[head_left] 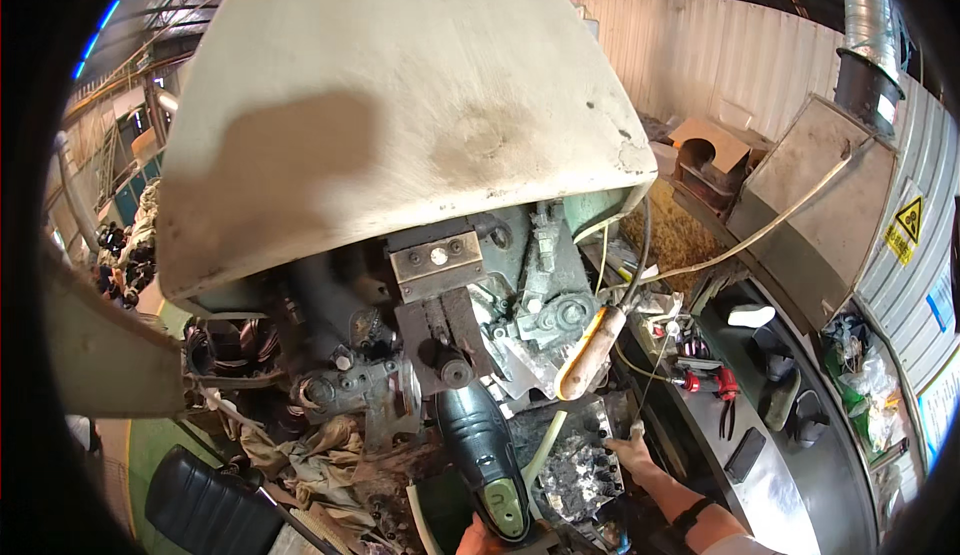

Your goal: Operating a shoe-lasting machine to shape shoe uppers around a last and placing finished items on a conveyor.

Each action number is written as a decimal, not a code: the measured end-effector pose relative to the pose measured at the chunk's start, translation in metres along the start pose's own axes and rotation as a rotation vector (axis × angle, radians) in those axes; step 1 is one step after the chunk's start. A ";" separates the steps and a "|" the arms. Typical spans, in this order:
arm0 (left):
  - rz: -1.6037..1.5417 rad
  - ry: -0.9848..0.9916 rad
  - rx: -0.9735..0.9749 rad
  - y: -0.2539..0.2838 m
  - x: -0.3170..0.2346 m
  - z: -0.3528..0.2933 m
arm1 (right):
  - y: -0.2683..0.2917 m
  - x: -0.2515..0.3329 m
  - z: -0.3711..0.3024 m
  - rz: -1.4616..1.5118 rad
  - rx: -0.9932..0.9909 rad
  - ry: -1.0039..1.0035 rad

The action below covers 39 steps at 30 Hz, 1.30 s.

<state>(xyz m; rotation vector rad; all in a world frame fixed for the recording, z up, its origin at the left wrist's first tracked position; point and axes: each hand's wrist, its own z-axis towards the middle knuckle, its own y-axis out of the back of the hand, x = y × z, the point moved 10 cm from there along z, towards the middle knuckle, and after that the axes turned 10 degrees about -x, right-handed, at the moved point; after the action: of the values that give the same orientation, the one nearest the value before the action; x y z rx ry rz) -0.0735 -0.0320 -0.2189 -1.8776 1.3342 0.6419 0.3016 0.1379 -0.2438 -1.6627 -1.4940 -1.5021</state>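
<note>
A black shoe upper (470, 430) slants down from the machine's clamp head (440, 340) toward me, a green piece showing in its heel end. My left hand (480, 539) is closed at that lower end, mostly cut off by the bottom edge. Beside a worn metal block (580, 465), my right hand (632, 453) has its visible fingers apart, one toward the block and one upward near a thin wire. A pale yellow strip (545, 450) stands between shoe and block. Above them hangs a wooden handle (590, 355) on a cable.
A large cream machine hood (400, 85) overhangs the work. On the right, a conveyor (800, 475) carries several shoes, beside a metal ledge with a dark flat object (744, 455) and red-handled tools (710, 383). Crumpled cloth (320, 465) and a black padded seat (210, 505) lie to the left.
</note>
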 end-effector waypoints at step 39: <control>0.009 -0.083 0.197 -0.331 -0.072 -0.108 | 0.268 0.127 -0.340 0.288 -0.054 0.675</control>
<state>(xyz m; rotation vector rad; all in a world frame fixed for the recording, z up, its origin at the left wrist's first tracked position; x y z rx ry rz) 0.2124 -0.0133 -0.0084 -1.6706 1.3030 0.5649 0.3780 -0.1855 0.0614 -1.1498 -0.8226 -1.7055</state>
